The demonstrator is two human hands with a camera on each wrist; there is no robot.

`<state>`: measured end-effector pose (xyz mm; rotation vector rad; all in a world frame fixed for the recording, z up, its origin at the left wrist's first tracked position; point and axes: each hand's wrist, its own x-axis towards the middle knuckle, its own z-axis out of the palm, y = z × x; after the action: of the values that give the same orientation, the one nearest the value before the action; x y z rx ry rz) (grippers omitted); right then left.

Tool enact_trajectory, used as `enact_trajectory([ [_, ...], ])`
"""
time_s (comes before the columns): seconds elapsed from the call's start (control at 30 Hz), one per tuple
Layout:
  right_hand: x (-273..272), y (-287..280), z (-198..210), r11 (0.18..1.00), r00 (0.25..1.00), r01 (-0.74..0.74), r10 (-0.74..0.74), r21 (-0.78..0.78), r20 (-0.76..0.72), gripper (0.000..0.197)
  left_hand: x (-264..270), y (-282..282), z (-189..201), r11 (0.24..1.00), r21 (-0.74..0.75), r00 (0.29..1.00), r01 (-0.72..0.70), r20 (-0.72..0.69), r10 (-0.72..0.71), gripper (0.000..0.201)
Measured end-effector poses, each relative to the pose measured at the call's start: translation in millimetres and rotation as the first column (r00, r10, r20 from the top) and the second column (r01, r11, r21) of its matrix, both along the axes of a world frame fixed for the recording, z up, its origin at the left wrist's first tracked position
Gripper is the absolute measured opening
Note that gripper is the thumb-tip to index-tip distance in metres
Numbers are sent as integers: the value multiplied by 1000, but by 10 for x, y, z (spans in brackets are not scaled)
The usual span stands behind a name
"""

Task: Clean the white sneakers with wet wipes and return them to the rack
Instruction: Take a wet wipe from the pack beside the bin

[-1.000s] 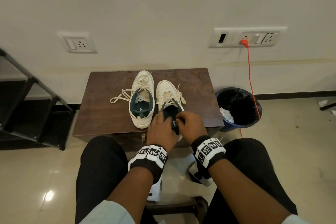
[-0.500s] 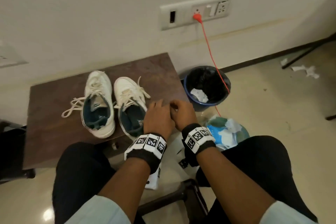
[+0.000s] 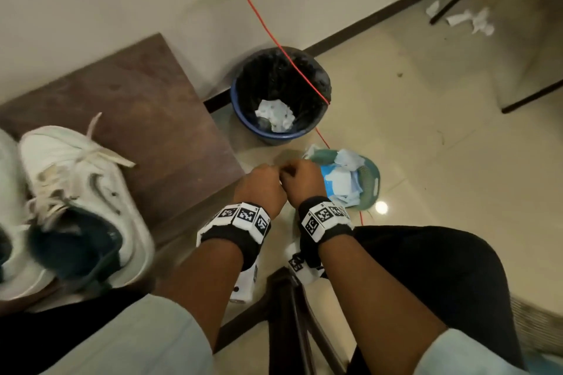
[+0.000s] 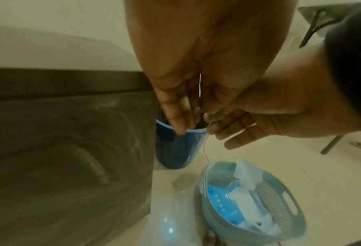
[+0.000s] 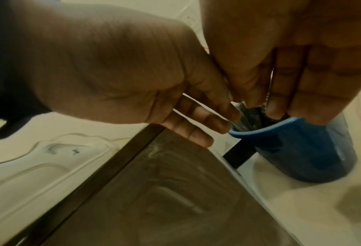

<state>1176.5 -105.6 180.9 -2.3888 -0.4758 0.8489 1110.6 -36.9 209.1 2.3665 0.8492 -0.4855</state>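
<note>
Two white sneakers stand on the dark wooden table (image 3: pixel 146 106): one (image 3: pixel 76 192) is in full view, the other (image 3: pixel 4 192) is cut off by the left edge. My left hand (image 3: pixel 262 186) and right hand (image 3: pixel 301 179) meet just past the table's near right corner, above the floor. In the left wrist view the left hand (image 4: pixel 188 119) points its fingers down and the right hand (image 4: pixel 219 133) has loosely spread fingers touching them. Neither holds anything that I can see. A teal basket (image 3: pixel 370 183) with a blue wet-wipes pack (image 3: pixel 338 183) sits on the floor right of my hands.
A blue bin (image 3: pixel 280 91) lined with a black bag, with used wipes inside, stands beyond my hands beside the table. A red cable (image 3: pixel 259 21) runs from the wall over the bin. Crumpled paper (image 3: pixel 469 20) lies far right. A dark chair frame (image 3: pixel 289 313) is between my knees.
Both hands left the right sneaker's heel and moved right together, off the table corner toward the basket. My view swung right and down.
</note>
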Motion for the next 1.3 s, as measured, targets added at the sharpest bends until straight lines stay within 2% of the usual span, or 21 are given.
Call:
enact_trajectory([
  [0.23, 482, -341, -921, 969, 980, 165, -183, -184, -84, 22, 525, -166, -745, 987, -109, 978, 119, -161, -135, 36],
  [0.33, 557, -517, -1310, 951, 968, 163, -205, -264, -142, 21, 669, -233, -1058, 976, -142, 956, 164, -222, -193, 36],
  [0.43, 616, -707, -1613, 928, 957, 183, -244, -324, -158, 21, 761, -311, -1319, 966, -172, 941, 192, -246, -231, 36],
  [0.57, 826, -978, -1932, 880, 935, 255, -331, -401, -130, 30, 816, -436, -1542, 951, -219, 926, 219, -260, -273, 33],
  [0.7, 1091, -1097, -2201, 867, 966, 172, -242, -467, -92, 32, 839, -513, -1675, 941, -267, 915, 209, -287, -285, 34],
  [0.83, 1217, -1143, -2415, 846, 989, -50, -32, -531, -144, 32, 858, -528, -1784, 929, -308, 906, 206, -299, -300, 35],
  [1.03, 1256, -1191, -2658, 749, 971, -239, 191, -618, -145, 23, 867, -536, -1891, 919, -326, 909, 219, -273, -314, 33],
  [1.2, 1268, -1256, -2732, 639, 946, -293, 301, -711, -120, 16, 825, -508, -1934, 916, -349, 922, 196, -252, -294, 36],
  [1.3, 1321, -1218, -2706, 628, 940, -287, 329, -724, -87, 17, 812, -485, -1935, 915, -354, 927, 193, -238, -288, 36],
])
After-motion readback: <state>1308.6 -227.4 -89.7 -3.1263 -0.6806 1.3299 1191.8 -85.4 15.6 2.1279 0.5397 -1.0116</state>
